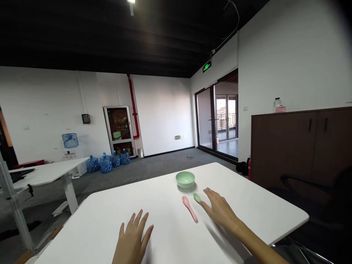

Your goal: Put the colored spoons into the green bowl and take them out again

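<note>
My left hand point(132, 237) lies flat on the white table point(110, 212) near its front edge, fingers stretched out, holding nothing. Farther right, my right hand point(220, 209) rests on the table with its fingers extended over the handle of a green spoon point(197, 197); only the spoon's bowl shows. A pink spoon point(190, 208) lies just left of it, untouched. A light green bowl point(185, 179) stands upright beyond both spoons.
A second white desk point(46, 172) stands at the left, with blue water jugs point(106, 162) on the floor behind it. A brown cabinet point(299, 143) and a dark chair point(316, 198) stand at the right. Glass doors point(220, 121) lie beyond.
</note>
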`<state>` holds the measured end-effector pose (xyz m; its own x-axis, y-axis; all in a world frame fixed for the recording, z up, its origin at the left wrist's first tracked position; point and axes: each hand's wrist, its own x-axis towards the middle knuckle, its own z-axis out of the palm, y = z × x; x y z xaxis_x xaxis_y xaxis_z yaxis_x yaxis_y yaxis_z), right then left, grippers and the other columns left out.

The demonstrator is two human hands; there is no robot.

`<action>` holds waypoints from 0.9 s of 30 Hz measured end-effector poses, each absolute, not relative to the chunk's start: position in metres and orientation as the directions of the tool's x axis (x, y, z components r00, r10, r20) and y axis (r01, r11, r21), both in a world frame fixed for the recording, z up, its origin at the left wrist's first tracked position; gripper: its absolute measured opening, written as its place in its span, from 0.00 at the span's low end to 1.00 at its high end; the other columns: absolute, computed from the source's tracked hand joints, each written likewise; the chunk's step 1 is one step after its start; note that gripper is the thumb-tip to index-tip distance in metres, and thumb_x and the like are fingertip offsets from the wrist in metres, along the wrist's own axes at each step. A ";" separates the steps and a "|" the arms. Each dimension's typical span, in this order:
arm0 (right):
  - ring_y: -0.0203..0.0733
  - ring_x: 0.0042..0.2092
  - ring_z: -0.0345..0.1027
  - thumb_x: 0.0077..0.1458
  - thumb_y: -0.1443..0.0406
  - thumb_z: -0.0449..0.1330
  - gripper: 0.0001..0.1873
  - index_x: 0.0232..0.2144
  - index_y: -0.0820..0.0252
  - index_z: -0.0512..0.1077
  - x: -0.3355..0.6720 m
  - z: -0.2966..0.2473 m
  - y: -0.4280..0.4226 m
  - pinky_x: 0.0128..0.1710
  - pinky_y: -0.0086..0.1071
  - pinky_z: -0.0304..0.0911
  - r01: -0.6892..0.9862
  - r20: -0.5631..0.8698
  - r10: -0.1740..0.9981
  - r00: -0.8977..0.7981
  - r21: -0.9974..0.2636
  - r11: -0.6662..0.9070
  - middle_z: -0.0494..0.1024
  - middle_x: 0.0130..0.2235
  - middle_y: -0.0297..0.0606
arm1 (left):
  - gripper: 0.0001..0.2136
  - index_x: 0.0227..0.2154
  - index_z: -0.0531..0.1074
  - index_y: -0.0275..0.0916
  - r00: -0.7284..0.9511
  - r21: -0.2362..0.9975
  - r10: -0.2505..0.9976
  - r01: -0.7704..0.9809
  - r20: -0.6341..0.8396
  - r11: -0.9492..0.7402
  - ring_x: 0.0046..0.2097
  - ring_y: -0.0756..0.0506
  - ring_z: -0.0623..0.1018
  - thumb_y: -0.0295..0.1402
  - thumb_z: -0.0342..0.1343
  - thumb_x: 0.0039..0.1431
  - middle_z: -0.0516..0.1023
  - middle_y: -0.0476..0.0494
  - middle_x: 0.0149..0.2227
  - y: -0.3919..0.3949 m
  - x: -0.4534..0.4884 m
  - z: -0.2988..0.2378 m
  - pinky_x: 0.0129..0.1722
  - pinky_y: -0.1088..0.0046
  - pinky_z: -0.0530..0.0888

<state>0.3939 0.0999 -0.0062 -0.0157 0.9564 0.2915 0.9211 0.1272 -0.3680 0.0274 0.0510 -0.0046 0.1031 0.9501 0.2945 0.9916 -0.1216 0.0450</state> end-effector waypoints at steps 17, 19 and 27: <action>0.53 0.73 0.53 0.68 0.47 0.48 0.35 0.69 0.56 0.66 0.380 -0.018 0.082 0.69 0.49 0.55 0.910 0.340 0.934 -0.113 -0.343 0.234 0.65 0.71 0.49 | 0.25 0.67 0.67 0.48 0.086 0.045 0.953 0.994 0.290 -0.104 0.73 0.34 0.63 0.42 0.41 0.71 0.66 0.42 0.72 0.046 0.024 -0.005 0.68 0.41 0.64; 0.53 0.73 0.53 0.68 0.47 0.48 0.35 0.69 0.57 0.66 0.380 -0.020 0.083 0.69 0.48 0.54 0.914 0.337 0.936 -0.103 -0.338 0.222 0.64 0.71 0.49 | 0.25 0.67 0.67 0.48 0.084 0.054 0.952 0.993 0.294 -0.104 0.73 0.33 0.63 0.43 0.41 0.71 0.66 0.42 0.72 0.046 0.024 -0.005 0.68 0.41 0.64; 0.55 0.72 0.56 0.67 0.47 0.49 0.35 0.68 0.58 0.67 0.380 -0.023 0.085 0.69 0.47 0.55 0.909 0.353 0.931 -0.091 -0.352 0.222 0.66 0.70 0.49 | 0.26 0.67 0.67 0.48 0.087 0.059 0.951 0.992 0.296 -0.109 0.73 0.33 0.63 0.43 0.41 0.71 0.66 0.42 0.72 0.047 0.024 -0.003 0.68 0.41 0.64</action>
